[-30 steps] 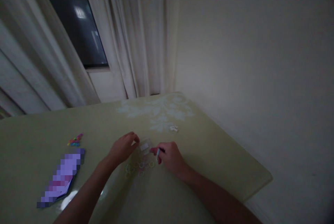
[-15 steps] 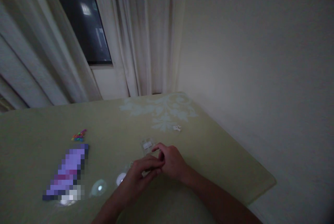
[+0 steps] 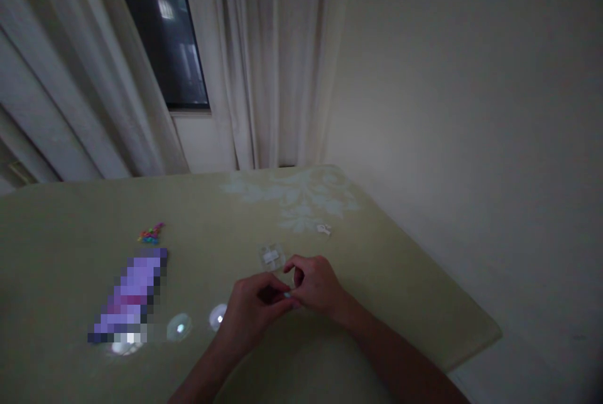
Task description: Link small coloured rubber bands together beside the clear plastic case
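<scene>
Over the front middle of the table, my left hand [image 3: 259,300] and my right hand [image 3: 316,284] meet fingertip to fingertip. Both are closed in a pinch around a tiny pale, whitish-blue piece [image 3: 287,294], mostly hidden by the fingers; its kind is too small to make out. Just beyond my hands lies a small clear plastic case [image 3: 272,257] with a white label. Small white pieces [image 3: 324,229] rest farther back to the right.
A green-beige cloth with a pale leaf pattern covers the table [image 3: 400,303]. To the left are a heap of small colourful pieces [image 3: 151,234] and a blurred-out purple packet [image 3: 129,294]. Bright round reflections show near it. Curtains [image 3: 268,65] and a wall [image 3: 452,109] stand behind.
My left hand's fingers have shifted, and a tiny pale piece now shows between the fingertips. The clear case is less covered by my hands. The whole view has shifted slightly.
</scene>
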### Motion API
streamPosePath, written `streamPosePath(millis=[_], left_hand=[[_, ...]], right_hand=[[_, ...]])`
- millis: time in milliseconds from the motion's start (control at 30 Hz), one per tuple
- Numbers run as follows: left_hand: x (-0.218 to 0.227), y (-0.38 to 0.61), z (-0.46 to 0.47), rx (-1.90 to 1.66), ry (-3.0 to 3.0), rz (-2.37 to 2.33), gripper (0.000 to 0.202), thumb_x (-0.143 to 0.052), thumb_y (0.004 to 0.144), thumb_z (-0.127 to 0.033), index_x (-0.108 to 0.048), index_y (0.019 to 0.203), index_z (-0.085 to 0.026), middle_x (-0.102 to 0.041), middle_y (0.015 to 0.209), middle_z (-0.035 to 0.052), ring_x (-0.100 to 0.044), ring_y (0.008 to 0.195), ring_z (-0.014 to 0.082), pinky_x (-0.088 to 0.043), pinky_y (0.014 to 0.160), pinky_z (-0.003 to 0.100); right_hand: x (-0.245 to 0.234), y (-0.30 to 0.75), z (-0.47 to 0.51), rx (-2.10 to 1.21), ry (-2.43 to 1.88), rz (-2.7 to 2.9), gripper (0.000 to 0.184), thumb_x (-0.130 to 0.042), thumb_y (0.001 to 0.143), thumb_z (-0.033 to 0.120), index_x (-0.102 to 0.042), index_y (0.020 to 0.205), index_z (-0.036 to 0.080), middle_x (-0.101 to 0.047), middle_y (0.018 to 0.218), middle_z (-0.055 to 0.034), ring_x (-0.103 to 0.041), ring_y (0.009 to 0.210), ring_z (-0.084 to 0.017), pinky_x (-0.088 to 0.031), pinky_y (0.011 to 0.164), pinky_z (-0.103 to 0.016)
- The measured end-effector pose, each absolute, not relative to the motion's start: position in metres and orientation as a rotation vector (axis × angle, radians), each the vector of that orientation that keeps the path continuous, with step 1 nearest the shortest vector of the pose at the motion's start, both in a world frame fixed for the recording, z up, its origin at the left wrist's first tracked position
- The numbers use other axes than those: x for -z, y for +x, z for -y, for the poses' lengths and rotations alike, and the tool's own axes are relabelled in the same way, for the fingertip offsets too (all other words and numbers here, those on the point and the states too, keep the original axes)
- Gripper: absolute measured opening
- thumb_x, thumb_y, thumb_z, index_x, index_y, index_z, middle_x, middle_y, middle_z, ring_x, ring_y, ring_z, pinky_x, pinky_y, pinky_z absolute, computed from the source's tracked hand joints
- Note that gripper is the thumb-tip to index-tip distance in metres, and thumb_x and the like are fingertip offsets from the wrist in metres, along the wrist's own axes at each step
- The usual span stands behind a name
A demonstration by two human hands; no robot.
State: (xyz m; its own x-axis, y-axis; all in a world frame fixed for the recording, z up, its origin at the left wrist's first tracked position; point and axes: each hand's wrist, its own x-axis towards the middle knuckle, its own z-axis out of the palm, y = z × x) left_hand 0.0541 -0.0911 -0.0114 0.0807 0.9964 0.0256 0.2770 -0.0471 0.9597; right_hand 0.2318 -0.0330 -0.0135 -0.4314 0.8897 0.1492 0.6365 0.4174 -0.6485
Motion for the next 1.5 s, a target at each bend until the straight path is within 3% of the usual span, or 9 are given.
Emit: streamPosePath(millis=[400, 733, 933, 1167, 1333, 1500], left_hand=[[0.011, 0.048, 0.098, -0.834, 1.720, -1.342, 0.027, -0.088, 0.072, -0.043, -0.075, 0.074, -0.019, -0.075, 0.065, 0.0016, -0.067, 0.060, 0.0176, -0.048, 0.058, 0.024], [0.021, 0.047, 0.102, -0.786, 1.798, -1.278, 0.028, -0.087, 0.075, -0.040, -0.069, 0.071, -0.019, -0.072, 0.064, -0.0003, -0.066, 0.059, 0.0154, -0.047, 0.058, 0.022], [0.012, 0.044, 0.101, -0.729, 1.724, -1.059, 0.033, -0.091, 0.071, -0.044, -0.071, 0.068, -0.017, -0.071, 0.066, -0.0008, -0.063, 0.059, 0.0129, -0.043, 0.055, 0.020], [0.000, 0.043, 0.105, -0.635, 1.535, -0.683, 0.025, -0.076, 0.091, -0.043, -0.081, 0.087, -0.019, -0.079, 0.078, 0.0057, -0.073, 0.073, 0.0166, -0.053, 0.067, 0.024], [-0.009, 0.051, 0.110, -0.618, 1.732, -0.683, 0.022, -0.065, 0.099, -0.032, -0.079, 0.087, -0.020, -0.080, 0.080, 0.0053, -0.074, 0.076, 0.0166, -0.053, 0.071, 0.024], [-0.008, 0.057, 0.115, -0.516, 2.074, -0.887, 0.022, -0.058, 0.096, -0.009, -0.074, 0.090, -0.023, -0.079, 0.095, -0.0002, -0.072, 0.087, 0.0160, -0.050, 0.079, 0.024]], right_hand=[[0.015, 0.237, 0.035, -0.709, -1.146, 2.401, 0.043, -0.087, 0.062, 0.035, -0.079, 0.102, 0.021, -0.072, 0.065, 0.0021, -0.064, 0.057, -0.016, -0.042, 0.060, -0.024], [0.007, 0.236, 0.037, -0.916, -1.034, 2.461, 0.037, -0.086, 0.065, 0.026, -0.080, 0.101, 0.021, -0.069, 0.064, 0.0046, -0.063, 0.058, -0.014, -0.043, 0.062, -0.023], [0.003, 0.241, 0.038, -1.231, -0.871, 2.484, 0.040, -0.090, 0.062, 0.028, -0.077, 0.099, 0.019, -0.066, 0.068, 0.0058, -0.060, 0.061, -0.012, -0.040, 0.058, -0.020], [-0.003, 0.245, 0.039, -1.561, -0.683, 2.515, 0.043, -0.091, 0.060, 0.023, -0.073, 0.099, 0.019, -0.062, 0.069, 0.0083, -0.056, 0.064, -0.011, -0.041, 0.058, -0.018], [0.005, 0.245, 0.033, -1.657, -0.592, 2.577, 0.067, -0.090, 0.057, 0.010, -0.069, 0.120, 0.019, -0.070, 0.083, 0.0063, -0.064, 0.074, -0.014, -0.048, 0.068, -0.020], [0.018, 0.244, 0.026, -1.637, -0.502, 2.571, 0.089, -0.089, 0.052, 0.003, -0.061, 0.135, 0.018, -0.074, 0.108, -0.0014, -0.070, 0.095, -0.020, -0.051, 0.082, -0.024]])
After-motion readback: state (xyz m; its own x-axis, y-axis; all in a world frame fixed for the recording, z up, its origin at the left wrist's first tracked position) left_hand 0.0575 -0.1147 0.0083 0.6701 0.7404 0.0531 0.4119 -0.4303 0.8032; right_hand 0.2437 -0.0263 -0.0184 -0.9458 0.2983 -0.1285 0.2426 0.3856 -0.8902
